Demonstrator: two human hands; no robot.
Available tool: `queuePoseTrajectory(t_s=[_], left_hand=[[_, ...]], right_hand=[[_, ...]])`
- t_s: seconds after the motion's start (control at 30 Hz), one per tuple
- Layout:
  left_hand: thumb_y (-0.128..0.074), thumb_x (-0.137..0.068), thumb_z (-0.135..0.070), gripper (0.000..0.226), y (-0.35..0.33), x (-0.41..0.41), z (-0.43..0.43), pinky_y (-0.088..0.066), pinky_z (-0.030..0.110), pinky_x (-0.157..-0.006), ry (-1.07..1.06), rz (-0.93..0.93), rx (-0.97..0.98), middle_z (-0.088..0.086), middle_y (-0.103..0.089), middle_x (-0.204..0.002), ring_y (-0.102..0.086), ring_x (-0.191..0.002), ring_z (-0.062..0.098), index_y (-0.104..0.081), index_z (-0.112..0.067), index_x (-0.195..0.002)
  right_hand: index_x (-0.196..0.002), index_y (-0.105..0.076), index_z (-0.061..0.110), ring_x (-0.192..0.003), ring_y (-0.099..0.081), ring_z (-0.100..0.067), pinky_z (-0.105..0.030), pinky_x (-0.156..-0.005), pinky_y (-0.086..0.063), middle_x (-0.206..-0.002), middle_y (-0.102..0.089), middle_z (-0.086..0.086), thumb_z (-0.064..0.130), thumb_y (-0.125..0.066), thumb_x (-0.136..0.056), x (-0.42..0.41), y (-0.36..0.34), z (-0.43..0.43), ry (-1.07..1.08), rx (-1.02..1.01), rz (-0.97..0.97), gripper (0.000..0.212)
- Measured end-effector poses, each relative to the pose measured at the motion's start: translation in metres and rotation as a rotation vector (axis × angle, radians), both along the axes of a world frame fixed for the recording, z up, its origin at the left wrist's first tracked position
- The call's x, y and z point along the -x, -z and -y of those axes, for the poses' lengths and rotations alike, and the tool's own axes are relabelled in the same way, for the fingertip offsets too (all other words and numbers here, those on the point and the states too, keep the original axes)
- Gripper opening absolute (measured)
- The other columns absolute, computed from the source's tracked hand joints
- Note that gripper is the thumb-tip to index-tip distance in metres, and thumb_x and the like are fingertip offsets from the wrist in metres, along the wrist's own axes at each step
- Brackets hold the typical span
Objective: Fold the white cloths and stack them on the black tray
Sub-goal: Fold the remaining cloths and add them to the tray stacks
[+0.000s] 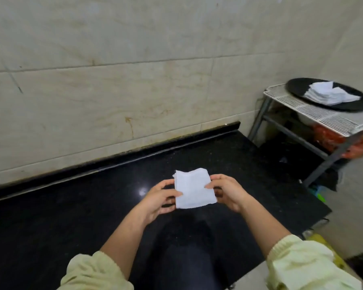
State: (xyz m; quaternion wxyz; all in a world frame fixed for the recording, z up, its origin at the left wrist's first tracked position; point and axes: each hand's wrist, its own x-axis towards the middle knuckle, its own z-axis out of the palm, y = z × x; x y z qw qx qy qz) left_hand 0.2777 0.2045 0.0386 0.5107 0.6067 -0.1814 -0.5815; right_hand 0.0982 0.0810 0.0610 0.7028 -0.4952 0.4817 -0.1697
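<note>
A folded white cloth [194,189] is held a little above the black counter [92,206], roughly square, with layered edges at its far side. My left hand [158,197] pinches its left edge and my right hand [228,192] pinches its right edge. Far to the right, the round black tray [298,87] rests on a white rack, and a stack of folded white cloths [329,94] lies on it, slightly fanned out.
The white slatted rack [323,118] on grey metal legs stands to the right of the counter, with orange bags underneath. A tiled wall runs along the counter's back edge. The counter's right end drops off toward the floor.
</note>
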Motion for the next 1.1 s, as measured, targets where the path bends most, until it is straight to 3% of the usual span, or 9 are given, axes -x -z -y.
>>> queuePoseTrajectory(t_s=[0.13,0.3,0.4,0.57,0.77,0.93,1.1], left_hand=[[-0.070,-0.080,-0.005,0.043,-0.016,0.045,0.050,-0.054,0.029,-0.073,0.065,0.041,0.036,0.003,-0.073,-0.095,-0.065,-0.082,0.016,-0.061,-0.026,-0.117],[-0.070,-0.079,-0.006,0.043,-0.026,0.101,0.105,-0.053,0.026,-0.063,0.082,0.065,0.045,0.004,-0.073,-0.098,-0.064,-0.081,0.015,-0.062,-0.026,-0.117],[-0.070,-0.079,-0.007,0.044,-0.034,0.149,0.144,-0.053,0.026,-0.064,0.091,0.073,0.057,0.004,-0.073,-0.100,-0.063,-0.080,0.015,-0.062,-0.026,-0.118],[-0.068,-0.079,-0.005,0.046,-0.051,0.224,0.203,-0.053,0.030,-0.070,0.124,0.075,0.085,0.005,-0.070,-0.111,-0.067,-0.093,0.019,-0.061,-0.025,-0.120],[-0.066,-0.079,-0.003,0.048,-0.078,0.282,0.261,-0.055,0.027,-0.065,0.190,0.055,0.126,0.005,-0.070,-0.108,-0.067,-0.085,0.017,-0.059,-0.022,-0.122],[-0.063,-0.080,-0.001,0.044,-0.111,0.305,0.322,-0.053,0.023,-0.056,0.212,0.078,0.190,-0.001,-0.070,-0.096,-0.065,-0.078,0.012,-0.061,-0.023,-0.118],[-0.062,-0.082,-0.003,0.034,-0.135,0.323,0.394,-0.051,0.019,-0.054,0.224,0.107,0.251,-0.004,-0.067,-0.089,-0.062,-0.066,0.007,-0.063,-0.026,-0.107]], right_hand=[[-0.110,-0.063,0.006,-0.083,-0.067,-0.025,-0.033,-0.064,-0.055,-0.100,-0.071,-0.014,-0.003,-0.066,-0.075,0.052,-0.012,0.040,0.057,0.035,0.031,0.036],[-0.110,-0.062,0.008,-0.087,-0.068,-0.024,-0.033,-0.063,-0.054,-0.103,-0.071,-0.013,-0.001,-0.066,-0.075,0.111,-0.019,0.085,0.102,0.061,0.040,0.036],[-0.110,-0.063,0.009,-0.094,-0.069,-0.027,-0.034,-0.067,-0.056,-0.108,-0.070,-0.013,0.000,-0.067,-0.076,0.161,-0.028,0.120,0.107,0.088,0.029,0.036],[-0.111,-0.062,0.006,-0.084,-0.068,-0.022,-0.030,-0.060,-0.055,-0.098,-0.070,-0.011,-0.001,-0.065,-0.076,0.235,-0.048,0.171,0.126,0.153,-0.003,0.036],[-0.111,-0.061,0.008,-0.093,-0.066,-0.029,-0.032,-0.061,-0.054,-0.109,-0.068,-0.016,-0.002,-0.063,-0.077,0.298,-0.074,0.231,0.138,0.192,0.023,0.036],[-0.110,-0.061,0.006,-0.078,-0.066,-0.021,-0.028,-0.057,-0.052,-0.095,-0.069,-0.011,-0.004,-0.063,-0.079,0.323,-0.105,0.293,0.113,0.239,0.071,0.033],[-0.108,-0.061,0.005,-0.079,-0.060,-0.021,-0.029,-0.062,-0.053,-0.093,-0.067,-0.011,-0.008,-0.063,-0.078,0.343,-0.127,0.364,0.123,0.287,0.139,0.033]])
